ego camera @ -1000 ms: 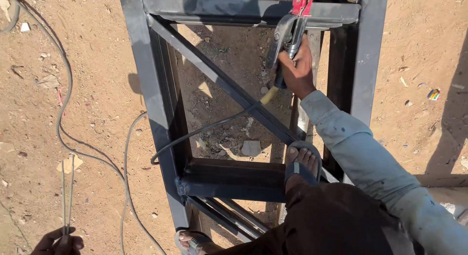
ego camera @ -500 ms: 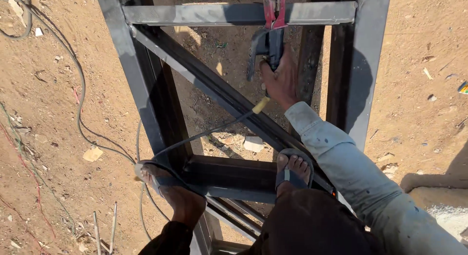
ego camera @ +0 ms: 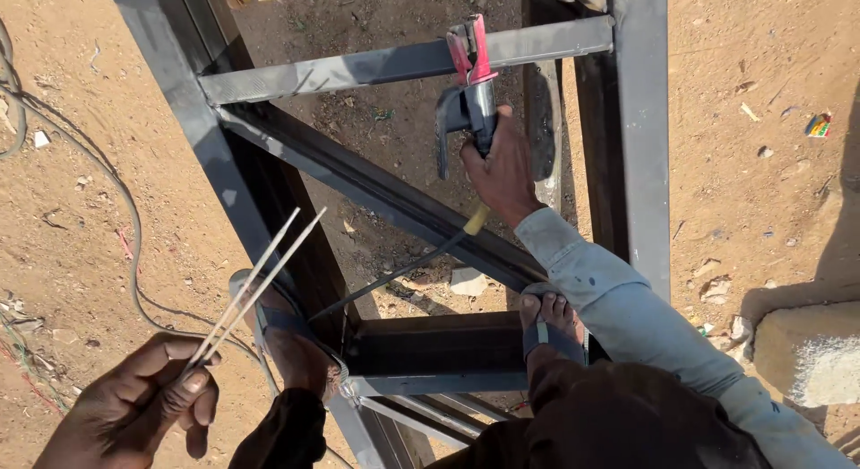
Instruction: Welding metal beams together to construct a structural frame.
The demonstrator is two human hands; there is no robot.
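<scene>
My right hand (ego camera: 502, 169) grips the grey handle of a welding electrode holder (ego camera: 468, 93) with red jaws, held against the top crossbar of a dark steel frame (ego camera: 358, 68). A black cable (ego camera: 394, 276) runs down from the holder's yellow end. My left hand (ego camera: 143, 406), at the lower left, pinches two thin welding rods (ego camera: 255, 285) that point up and to the right. Both my sandalled feet (ego camera: 551, 330) stand on the frame's lower bar.
A diagonal steel brace (ego camera: 385, 200) crosses the frame. Sandy ground with stones and scraps surrounds it. Cables (ego camera: 125, 218) trail over the dirt at the left. A concrete block (ego camera: 806, 352) sits at the lower right.
My left hand has come up into view with the rods. The view has shifted, with the frame and holder now nearer and further right.
</scene>
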